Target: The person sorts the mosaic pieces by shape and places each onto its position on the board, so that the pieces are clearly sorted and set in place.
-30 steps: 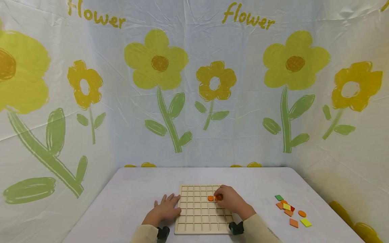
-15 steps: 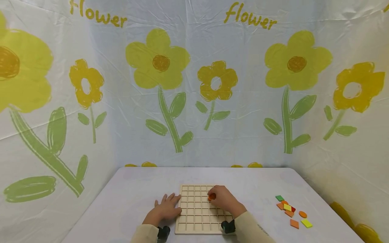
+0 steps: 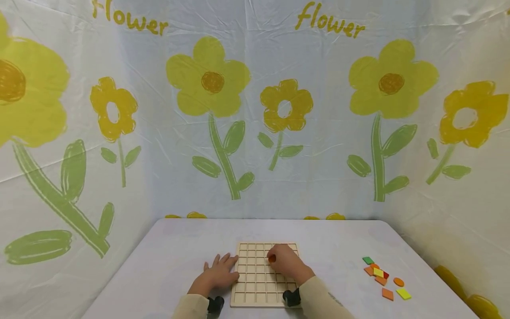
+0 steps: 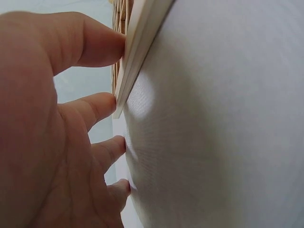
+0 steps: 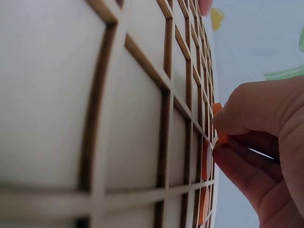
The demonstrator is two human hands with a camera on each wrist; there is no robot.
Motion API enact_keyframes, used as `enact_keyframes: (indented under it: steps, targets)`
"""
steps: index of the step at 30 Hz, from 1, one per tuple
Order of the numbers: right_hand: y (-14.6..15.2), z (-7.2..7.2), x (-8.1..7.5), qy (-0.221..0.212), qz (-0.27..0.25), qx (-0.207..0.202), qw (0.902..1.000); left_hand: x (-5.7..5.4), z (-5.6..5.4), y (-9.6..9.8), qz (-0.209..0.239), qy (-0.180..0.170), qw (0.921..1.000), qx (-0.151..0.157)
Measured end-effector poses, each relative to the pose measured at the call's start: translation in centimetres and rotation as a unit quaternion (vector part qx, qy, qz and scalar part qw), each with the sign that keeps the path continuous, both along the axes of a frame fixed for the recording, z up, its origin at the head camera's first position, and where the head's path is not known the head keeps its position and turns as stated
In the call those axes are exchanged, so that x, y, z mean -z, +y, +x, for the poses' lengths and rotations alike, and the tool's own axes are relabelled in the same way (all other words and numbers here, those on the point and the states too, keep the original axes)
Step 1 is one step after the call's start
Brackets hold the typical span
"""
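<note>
A light wooden grid board [image 3: 255,290] lies on the table in front of the person. Over its far part, the right hand [image 3: 288,262] pinches a small orange tile [image 5: 222,137] between thumb and fingers, close above the cells. In the right wrist view, two other orange pieces, one of them here [image 5: 206,161], sit in cells just beneath that hand; in the head view the hand hides them. The left hand [image 3: 217,272] has its fingers spread at the board's left side. Its thumb and a fingertip touch the board's edge [image 4: 137,52] in the left wrist view.
Right of the board lie several loose pieces: a green square [image 3: 368,260], an orange disc [image 3: 398,282], an orange square [image 3: 387,293], a yellow square [image 3: 403,293] and a small overlapping pile [image 3: 377,272]. A flower-printed curtain [image 3: 255,195] surrounds the table [image 3: 179,239].
The right hand has moved left along a far row of the board, now covering the orange disc that lay visible there one second ago. The left hand stays at the board's edge.
</note>
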State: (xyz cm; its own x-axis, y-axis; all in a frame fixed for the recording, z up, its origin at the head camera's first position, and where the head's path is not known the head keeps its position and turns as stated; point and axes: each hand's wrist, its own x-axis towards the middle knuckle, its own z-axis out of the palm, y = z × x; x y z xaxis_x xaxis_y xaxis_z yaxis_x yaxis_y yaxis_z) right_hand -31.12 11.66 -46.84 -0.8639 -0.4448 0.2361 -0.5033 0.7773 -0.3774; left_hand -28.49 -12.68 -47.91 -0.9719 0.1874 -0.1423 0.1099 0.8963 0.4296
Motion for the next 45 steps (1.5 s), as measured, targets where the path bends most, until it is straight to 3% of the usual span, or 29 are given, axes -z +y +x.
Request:
enact_keyframes:
  steps: [7,28,45]
  targets:
    - [-1.0,-0.1,-0.1,-0.013,0.018,0.019,0.9996,0.3,-0.1,0.0,0.002,0.004,1.0000,-0.002]
    - [-1.7,-0.5,-0.5,0.026,0.067,-0.013,0.9974,0.4,-0.5,-0.2,0.007,0.006,0.9999,0.004]
    - [0.5,0.9,-1.5,0.013,0.040,-0.039,0.9984,0.2,-0.1,0.0,-0.002,0.008,1.0000,0.001]
